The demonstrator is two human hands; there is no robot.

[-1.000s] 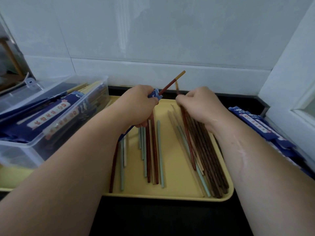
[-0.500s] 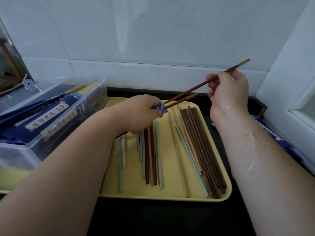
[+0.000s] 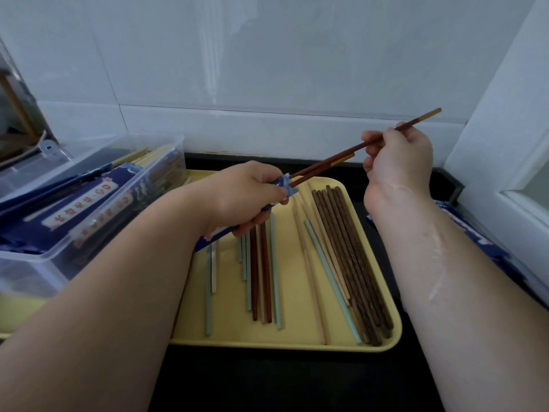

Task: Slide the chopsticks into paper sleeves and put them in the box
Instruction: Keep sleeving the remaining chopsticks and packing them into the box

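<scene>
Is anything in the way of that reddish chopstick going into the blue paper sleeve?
Nothing visible. The right hand holds the chopstick with its tip right at the open mouth of the sleeve, which the left hand grips. A second chopstick already sits partly inside, beside the path, not across it.

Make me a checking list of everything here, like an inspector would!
Surface: dark counter with a yellow tray on it.
Job's things: blue sleeve with one chopstick partly in and a second chopstick at its mouth; loose chopsticks lie on the tray; clear box at left holds filled sleeves.
Clutter: spare sleeves on the counter at right.
Hands: left hand grips the sleeve; right hand pinches the second chopstick.
Cables: nothing seen.
Surroundings: white tiled wall behind; white frame at right.
</scene>
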